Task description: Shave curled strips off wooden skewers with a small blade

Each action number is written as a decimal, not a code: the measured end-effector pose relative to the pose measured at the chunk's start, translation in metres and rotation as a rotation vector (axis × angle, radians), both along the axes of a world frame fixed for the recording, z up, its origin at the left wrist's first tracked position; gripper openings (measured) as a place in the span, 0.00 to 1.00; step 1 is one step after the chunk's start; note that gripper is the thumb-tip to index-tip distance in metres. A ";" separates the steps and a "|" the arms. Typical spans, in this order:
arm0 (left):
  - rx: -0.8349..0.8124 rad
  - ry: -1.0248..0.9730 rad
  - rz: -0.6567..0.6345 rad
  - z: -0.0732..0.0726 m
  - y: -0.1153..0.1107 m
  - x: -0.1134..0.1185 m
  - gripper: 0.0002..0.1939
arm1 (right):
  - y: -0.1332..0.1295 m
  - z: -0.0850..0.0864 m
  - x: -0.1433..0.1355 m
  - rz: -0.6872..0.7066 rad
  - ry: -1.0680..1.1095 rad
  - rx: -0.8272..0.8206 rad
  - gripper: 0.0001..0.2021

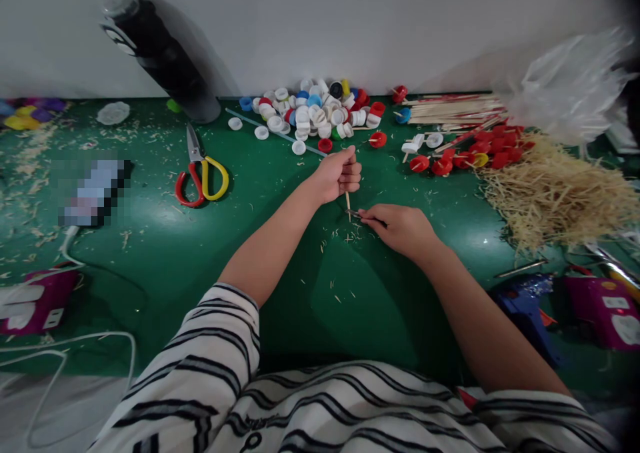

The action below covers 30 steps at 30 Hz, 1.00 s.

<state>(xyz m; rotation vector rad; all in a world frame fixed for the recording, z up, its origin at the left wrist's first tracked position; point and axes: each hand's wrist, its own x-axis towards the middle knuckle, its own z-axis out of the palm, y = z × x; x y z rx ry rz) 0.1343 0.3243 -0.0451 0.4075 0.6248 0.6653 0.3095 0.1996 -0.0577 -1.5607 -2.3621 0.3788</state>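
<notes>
Near the middle of the green table, my left hand (340, 175) is closed round a thin wooden stick (349, 203), whose lower end sticks out below the fist. My right hand (400, 227) pinches a small metal blade (354, 213) that touches the stick close to its lower end. Small wood shavings (350, 237) lie on the table beneath the stick. Beyond my left hand is a heap of bottle caps (320, 114), mostly white, with some red and blue ones.
Scissors (203, 178), a black bottle (167, 59) and a phone (97, 191) are on the left. At the right are wooden sticks (450, 109), red caps (500, 145), straw-like shavings (560, 196), a plastic bag (565, 86) and a blue glue gun (527, 309).
</notes>
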 end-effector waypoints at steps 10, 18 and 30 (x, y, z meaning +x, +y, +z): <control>-0.009 0.015 -0.001 0.001 -0.001 0.003 0.26 | -0.006 0.002 0.000 -0.003 0.011 0.001 0.09; -0.057 -0.028 0.079 0.002 0.007 -0.005 0.24 | -0.018 0.004 0.003 0.035 -0.018 -0.020 0.09; -0.031 -0.062 0.057 -0.005 0.005 0.002 0.24 | 0.002 -0.003 -0.010 -0.054 -0.075 0.238 0.17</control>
